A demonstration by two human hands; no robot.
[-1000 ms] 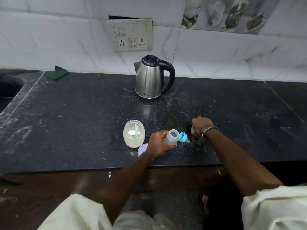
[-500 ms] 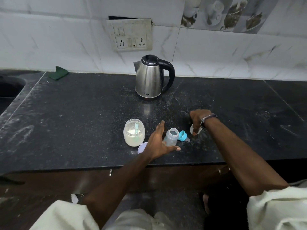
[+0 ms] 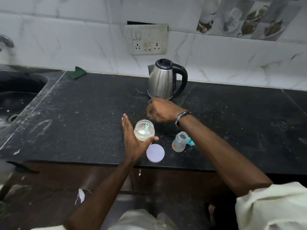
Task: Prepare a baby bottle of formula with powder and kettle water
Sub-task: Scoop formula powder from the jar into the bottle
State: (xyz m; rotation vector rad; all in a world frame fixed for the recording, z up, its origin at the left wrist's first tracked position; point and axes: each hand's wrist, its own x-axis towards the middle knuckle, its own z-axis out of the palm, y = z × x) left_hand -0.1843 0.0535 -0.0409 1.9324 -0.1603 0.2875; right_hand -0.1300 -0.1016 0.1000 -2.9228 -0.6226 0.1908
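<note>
An open glass jar of white powder (image 3: 144,132) stands on the black counter (image 3: 83,117) with a pale green scoop (image 3: 146,128) inside it. My left hand (image 3: 132,140) lies along the jar's left side, fingers straight, thumb across its front. My right hand (image 3: 162,111) hovers just behind the jar. Its fingers are bent downward and blurred, so I cannot tell whether they hold anything. The open baby bottle (image 3: 180,142) stands to the right of the jar, under my right forearm, with its blue collar (image 3: 191,142) beside it. The steel kettle (image 3: 163,80) stands at the back.
The jar's lilac lid (image 3: 155,153) lies near the counter's front edge. A sink (image 3: 15,95) is set in at the left, with a green cloth (image 3: 78,72) by the wall. A wall socket plate (image 3: 147,39) sits above the kettle.
My left hand let go of the bottle and moved left to the powder jar. My right hand left the spot right of the bottle and rose toward the jar. The camera view shifted right.
</note>
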